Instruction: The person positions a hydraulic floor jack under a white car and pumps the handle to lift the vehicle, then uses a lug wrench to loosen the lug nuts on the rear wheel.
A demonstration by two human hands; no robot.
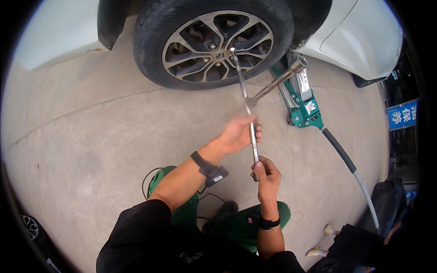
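A chrome cross-shaped lug wrench [242, 82] reaches from the wheel [154, 59] back toward me. Its far end sits at a lug nut position beside the hub, and one side arm, slightly blurred, sticks out to the right with an open socket. My left hand [237, 134] is curled loosely around the near shaft, thumb on one side and fingertips on the other. At the shaft's near end, my right hand [266, 173] grips it between thumb and fingers. Several lug nuts [212, 46] show around the wheel's centre cap [220, 56].
Right of the wheel stands a green floor jack [305, 111], its long handle [339, 150] slanting to the lower right. White car body panels [359, 41] flank the tyre. Another person's shoes [314, 251] show at lower right. A wheel [31, 226] is at the lower left edge.
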